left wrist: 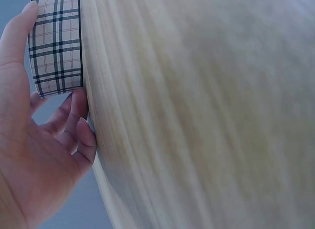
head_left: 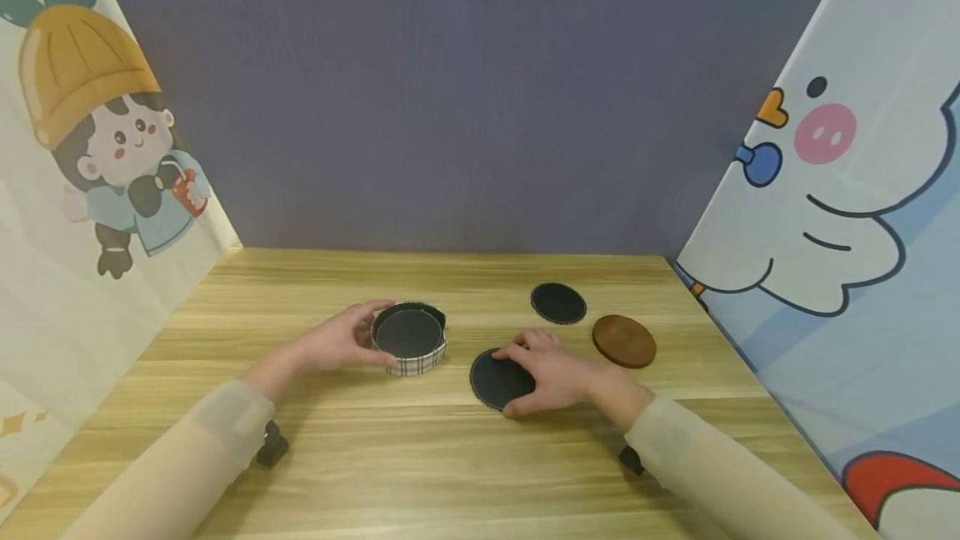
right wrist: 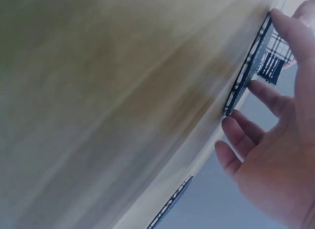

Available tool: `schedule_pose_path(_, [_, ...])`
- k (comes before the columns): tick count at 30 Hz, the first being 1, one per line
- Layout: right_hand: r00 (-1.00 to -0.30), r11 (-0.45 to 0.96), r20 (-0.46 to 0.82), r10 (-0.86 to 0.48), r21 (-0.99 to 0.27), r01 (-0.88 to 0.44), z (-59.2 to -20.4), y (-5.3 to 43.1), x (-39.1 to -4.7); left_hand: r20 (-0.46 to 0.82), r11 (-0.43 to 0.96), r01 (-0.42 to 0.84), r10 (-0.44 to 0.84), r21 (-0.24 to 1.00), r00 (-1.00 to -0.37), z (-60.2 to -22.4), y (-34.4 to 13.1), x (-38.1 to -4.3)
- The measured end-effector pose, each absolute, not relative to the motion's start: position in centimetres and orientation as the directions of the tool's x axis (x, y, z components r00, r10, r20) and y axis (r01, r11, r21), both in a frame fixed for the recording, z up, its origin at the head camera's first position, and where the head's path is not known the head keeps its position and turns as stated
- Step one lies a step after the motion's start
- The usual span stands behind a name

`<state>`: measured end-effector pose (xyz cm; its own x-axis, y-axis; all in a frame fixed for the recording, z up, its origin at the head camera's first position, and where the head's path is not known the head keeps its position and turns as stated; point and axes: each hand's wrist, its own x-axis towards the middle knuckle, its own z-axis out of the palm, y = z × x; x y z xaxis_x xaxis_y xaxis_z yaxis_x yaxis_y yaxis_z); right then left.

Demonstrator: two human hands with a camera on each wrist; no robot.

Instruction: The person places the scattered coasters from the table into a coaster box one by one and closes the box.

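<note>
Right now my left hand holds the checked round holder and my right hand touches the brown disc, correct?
Not quite: your right hand touches a black disc, not the brown disc, as the head view shows. Your left hand does hold the checked round holder.

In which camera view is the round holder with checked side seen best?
The head view: it shows the round holder nearly whole, both opening and checked side. The left wrist view has only the checked side, closer but cut off; the right wrist view, a small part behind the black disc.
</note>
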<state>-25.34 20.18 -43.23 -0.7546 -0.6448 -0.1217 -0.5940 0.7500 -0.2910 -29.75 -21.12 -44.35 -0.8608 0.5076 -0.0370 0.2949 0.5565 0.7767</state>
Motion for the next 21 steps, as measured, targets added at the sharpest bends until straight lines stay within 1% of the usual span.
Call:
schedule_pose_path(12, [-0.732, 0.719, -0.113, -0.672, -0.336, -0.608, -43.7, 20.7, -25.7, -0.031, 0.563, 0.305, 0.508, 0.768, -0.861, -44.3, -21.0, -29.8])
schedule_pose_path(21, [-0.744, 0.740, -0.157, -0.649, -0.353, -0.572, -43.7, 20.2, -26.7, -0.033, 0.570, 0.305, 0.505, 0.763, -0.862, -44.4, -21.1, -29.8])
